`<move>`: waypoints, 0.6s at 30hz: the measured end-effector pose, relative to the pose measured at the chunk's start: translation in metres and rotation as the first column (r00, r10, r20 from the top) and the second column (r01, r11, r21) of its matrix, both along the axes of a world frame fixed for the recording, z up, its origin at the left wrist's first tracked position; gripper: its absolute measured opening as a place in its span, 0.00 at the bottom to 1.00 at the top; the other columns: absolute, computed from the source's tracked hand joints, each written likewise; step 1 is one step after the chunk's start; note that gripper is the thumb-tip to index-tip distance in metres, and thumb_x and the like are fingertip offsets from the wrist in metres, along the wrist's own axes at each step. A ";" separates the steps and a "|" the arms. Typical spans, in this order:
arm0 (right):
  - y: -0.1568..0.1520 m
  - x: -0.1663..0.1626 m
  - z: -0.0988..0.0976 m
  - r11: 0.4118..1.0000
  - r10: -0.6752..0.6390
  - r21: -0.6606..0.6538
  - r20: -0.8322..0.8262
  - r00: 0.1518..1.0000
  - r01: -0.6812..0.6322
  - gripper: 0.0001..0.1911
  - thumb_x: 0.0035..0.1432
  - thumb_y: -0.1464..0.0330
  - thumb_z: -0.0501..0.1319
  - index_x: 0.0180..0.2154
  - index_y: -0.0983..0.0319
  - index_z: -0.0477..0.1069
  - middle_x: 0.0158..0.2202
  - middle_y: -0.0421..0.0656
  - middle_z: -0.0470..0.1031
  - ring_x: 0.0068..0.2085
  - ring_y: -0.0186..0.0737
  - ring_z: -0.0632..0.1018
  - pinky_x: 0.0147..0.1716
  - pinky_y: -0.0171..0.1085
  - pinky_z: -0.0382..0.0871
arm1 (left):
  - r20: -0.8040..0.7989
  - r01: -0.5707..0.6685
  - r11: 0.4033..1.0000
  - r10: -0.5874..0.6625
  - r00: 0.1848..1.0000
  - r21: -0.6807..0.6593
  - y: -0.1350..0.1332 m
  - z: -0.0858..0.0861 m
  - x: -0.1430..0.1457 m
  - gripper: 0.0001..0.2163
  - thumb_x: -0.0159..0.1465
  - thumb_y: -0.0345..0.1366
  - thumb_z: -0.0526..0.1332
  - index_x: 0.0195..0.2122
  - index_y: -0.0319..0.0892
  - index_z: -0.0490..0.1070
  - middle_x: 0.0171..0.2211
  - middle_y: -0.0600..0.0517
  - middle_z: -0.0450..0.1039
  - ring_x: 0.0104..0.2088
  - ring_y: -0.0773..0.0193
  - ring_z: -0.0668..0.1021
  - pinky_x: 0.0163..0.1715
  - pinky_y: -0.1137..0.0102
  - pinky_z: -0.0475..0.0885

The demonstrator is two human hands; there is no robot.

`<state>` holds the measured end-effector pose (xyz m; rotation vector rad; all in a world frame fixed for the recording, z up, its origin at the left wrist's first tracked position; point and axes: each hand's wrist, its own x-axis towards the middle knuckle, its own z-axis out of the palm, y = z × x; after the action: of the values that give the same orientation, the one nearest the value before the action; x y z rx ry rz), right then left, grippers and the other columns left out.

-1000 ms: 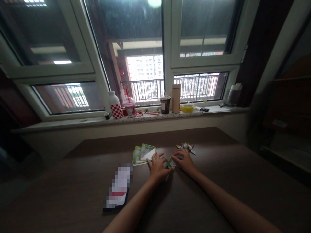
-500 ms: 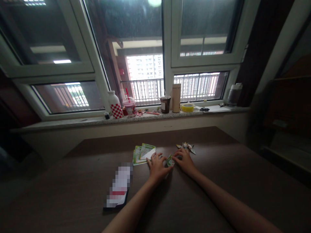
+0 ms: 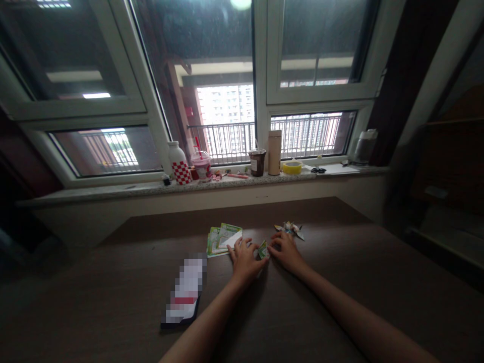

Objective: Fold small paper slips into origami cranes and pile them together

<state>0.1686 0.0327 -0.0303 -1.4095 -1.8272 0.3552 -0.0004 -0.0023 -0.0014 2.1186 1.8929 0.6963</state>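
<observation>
A small piece of folded green-and-white paper (image 3: 263, 249) stands between my two hands, just above the dark table. My left hand (image 3: 244, 261) pinches its left and lower side with thumb and forefinger, the other fingers spread toward the cards. On the right, my right hand (image 3: 286, 253) has its fingers curled and its fingertips at the paper's right edge. Several green-and-white printed cards (image 3: 223, 239) lie overlapped just beyond my left hand. A cluster of folded paper pieces (image 3: 293, 228) rests right behind my right hand, whose fingers partly cover it.
A phone-like object (image 3: 185, 292), its face blurred, lies left of my left forearm on the brown table (image 3: 113, 282). Along the windowsill (image 3: 227, 182) stand a checked bottle (image 3: 180, 164), drink cups (image 3: 257, 162), a tan flask (image 3: 275, 153), yellow tape (image 3: 292, 168) and black scissors (image 3: 318, 170).
My right hand has shifted very slightly at the folded paper's right edge, and the paper's angle has changed a little. My left hand stays almost still.
</observation>
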 end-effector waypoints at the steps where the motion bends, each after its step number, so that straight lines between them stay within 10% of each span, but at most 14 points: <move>1: 0.000 0.000 0.000 1.000 -0.003 -0.004 0.006 1.000 0.003 0.04 0.55 0.67 0.64 0.30 0.59 0.77 0.46 0.46 0.72 0.51 0.48 0.69 0.55 0.48 0.61 | 0.000 -0.002 1.000 0.002 1.000 0.000 0.000 0.000 0.000 0.18 0.54 0.48 0.66 0.44 0.50 0.76 0.60 0.48 0.65 0.66 0.45 0.55 0.64 0.39 0.36; 18: -0.004 0.000 0.004 1.000 0.003 0.025 0.147 0.989 -0.007 0.04 0.56 0.67 0.64 0.33 0.58 0.79 0.47 0.46 0.73 0.52 0.48 0.69 0.54 0.48 0.61 | -0.011 -0.015 1.000 0.015 1.000 -0.005 -0.001 0.002 0.001 0.17 0.57 0.50 0.64 0.45 0.49 0.75 0.60 0.48 0.65 0.66 0.46 0.55 0.64 0.38 0.37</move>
<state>0.1687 0.0291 -0.0260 -1.4469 -1.9466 0.2344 0.0007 -0.0033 0.0009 2.1114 1.9154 0.6834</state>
